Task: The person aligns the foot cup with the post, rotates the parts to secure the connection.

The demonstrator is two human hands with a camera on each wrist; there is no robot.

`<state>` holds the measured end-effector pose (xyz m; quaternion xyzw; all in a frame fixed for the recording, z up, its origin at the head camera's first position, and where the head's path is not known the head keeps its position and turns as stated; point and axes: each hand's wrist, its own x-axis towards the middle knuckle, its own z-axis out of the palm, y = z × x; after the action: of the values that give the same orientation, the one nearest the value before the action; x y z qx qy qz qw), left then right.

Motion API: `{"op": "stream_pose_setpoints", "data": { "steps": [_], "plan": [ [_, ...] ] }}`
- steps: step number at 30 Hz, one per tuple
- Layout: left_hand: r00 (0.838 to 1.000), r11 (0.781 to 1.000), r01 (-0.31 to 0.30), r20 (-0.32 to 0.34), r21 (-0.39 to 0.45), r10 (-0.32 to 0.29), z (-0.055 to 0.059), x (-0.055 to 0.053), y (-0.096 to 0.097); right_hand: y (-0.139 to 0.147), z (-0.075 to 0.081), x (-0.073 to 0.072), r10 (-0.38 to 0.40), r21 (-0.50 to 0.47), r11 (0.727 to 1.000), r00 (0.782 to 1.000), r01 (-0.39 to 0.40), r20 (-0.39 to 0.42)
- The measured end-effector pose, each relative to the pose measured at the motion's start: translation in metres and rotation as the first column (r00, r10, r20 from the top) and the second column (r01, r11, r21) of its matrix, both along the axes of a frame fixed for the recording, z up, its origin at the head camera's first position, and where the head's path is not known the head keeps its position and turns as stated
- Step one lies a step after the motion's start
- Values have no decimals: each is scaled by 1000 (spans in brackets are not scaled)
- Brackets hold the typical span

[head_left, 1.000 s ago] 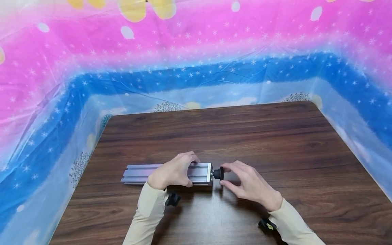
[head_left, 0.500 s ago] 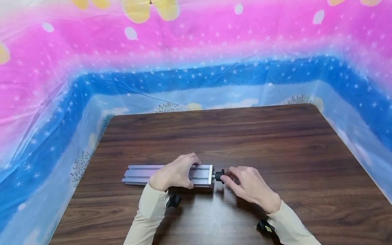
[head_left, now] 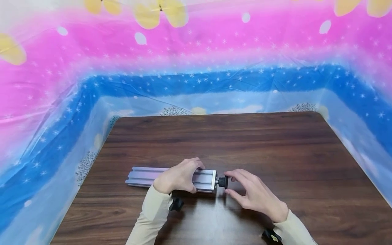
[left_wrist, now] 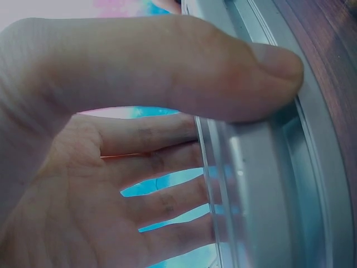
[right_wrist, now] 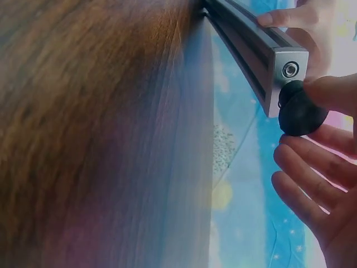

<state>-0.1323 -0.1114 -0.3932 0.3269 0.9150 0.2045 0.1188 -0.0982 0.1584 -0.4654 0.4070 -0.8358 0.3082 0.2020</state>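
A silver aluminium profile (head_left: pixel 144 176) with long grooves lies on the table. My left hand (head_left: pixel 180 177) grips it near its right end, thumb on the near side and fingers along the far side. In the left wrist view, the thumb (left_wrist: pixel 240 84) presses over the grooved edge. From the profile's end plate (head_left: pixel 213 181) a black knob (head_left: pixel 223 182) sticks out on a short metal shaft. My right hand (head_left: pixel 256 194) pinches the knob's rim between thumb and index finger, the other fingers spread. A round bolt head (right_wrist: pixel 290 69) shows on the end plate beside the knob.
The dark wood-grain table (head_left: pixel 214 136) has rounded far corners. A pink and blue patterned cloth (head_left: pixel 196 64) hangs behind it and along both sides. Black devices (head_left: pixel 176 205) are strapped at the wrists.
The right-hand fingers closed and shifted at the knob, then spread around its rim again. The left hand keeps its grip on the profile. The head view has tilted slightly.
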Motion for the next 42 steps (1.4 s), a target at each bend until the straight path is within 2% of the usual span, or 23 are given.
{"op": "stream_pose_setpoints", "data": {
  "steps": [6,13,17,20,24,27,35,42],
  "plan": [
    [1000,1000,-14,9,-10,15,-2,0,2,0,-4,2,-58,12,998,998,58,11],
    [1000,1000,-12,9,-23,12,-2,1,2,-1,-3,1,-129,82,989,990,124,55],
    [1000,1000,-15,8,-20,15,-1,1,2,0,-2,2,-120,65,991,986,114,113],
    [1000,1000,-20,11,-22,20,-1,1,2,1,-2,3,-67,30,998,987,63,144],
    [1000,999,-25,12,-27,25,-1,2,3,2,-2,3,-5,17,1000,994,3,108],
    [1000,1000,-20,3,-21,20,-1,2,3,1,-2,4,2,18,1000,997,-4,71],
    [1000,1000,7,-22,-21,-8,-4,2,3,-2,-6,3,-36,23,999,999,36,21],
    [999,1000,8,-37,-19,-9,-4,0,2,-2,-7,0,-76,23,997,997,75,25]
  ]
}}
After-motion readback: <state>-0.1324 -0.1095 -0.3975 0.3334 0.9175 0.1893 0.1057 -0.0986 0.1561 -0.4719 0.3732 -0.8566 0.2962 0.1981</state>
